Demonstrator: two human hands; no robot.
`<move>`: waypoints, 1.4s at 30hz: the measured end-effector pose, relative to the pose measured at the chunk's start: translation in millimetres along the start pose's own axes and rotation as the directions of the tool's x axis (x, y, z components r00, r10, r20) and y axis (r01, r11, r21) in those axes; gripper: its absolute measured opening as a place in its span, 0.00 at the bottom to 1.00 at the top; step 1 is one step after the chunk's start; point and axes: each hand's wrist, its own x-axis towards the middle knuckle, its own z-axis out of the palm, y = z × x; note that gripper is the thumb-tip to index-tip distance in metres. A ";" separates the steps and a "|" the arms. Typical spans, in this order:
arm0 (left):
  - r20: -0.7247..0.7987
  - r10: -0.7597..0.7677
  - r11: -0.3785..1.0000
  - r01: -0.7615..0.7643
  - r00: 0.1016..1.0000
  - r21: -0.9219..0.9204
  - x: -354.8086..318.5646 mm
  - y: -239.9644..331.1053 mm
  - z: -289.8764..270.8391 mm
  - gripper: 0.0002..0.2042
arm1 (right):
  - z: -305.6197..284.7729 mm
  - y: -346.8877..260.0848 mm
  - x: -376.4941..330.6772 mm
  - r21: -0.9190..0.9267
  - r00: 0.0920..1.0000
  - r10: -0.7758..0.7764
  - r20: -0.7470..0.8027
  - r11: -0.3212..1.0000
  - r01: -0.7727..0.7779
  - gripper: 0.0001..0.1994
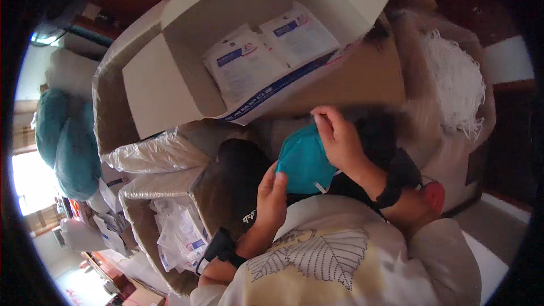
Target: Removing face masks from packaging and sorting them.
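Note:
In front of my torso I hold a teal folded face mask (306, 161) between both hands. My left hand (273, 197) is closed on its lower left edge, with the thumb on the near face. My right hand (341, 143) grips the upper right edge, fingertips pinched together just above the mask's top. Whether those fingertips also hold a thin loop is too small to tell. A short white strip (321, 187) sticks out at the mask's lower right corner. Both wrists wear black bands.
Ahead stands an open white carton (150, 88) holding flat white-and-blue packets (243, 62). A plastic-lined box at lower left contains clear packets (180, 237). To the right, a bag holds a bundle of white cords (453, 82). Teal bundles (76, 156) are stacked at far left.

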 end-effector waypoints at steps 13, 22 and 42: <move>-0.172 0.320 0.543 -0.031 0.932 0.839 90.9 -6.5 -128.6 0.11 | 46.3 222.0 12.5 -0.435 0.495 0.346 0.797 0.897 0.073 0.15; 0.012 0.337 0.092 -0.046 0.942 0.995 105.9 -6.5 -92.3 0.13 | 139.8 352.4 -65.4 -0.507 0.451 0.643 0.618 0.765 -0.397 0.14; -0.113 0.269 -0.157 0.160 0.957 0.975 131.6 -19.2 -30.1 0.14 | 181.6 379.3 13.5 -0.393 0.426 0.752 0.503 0.638 -0.662 0.13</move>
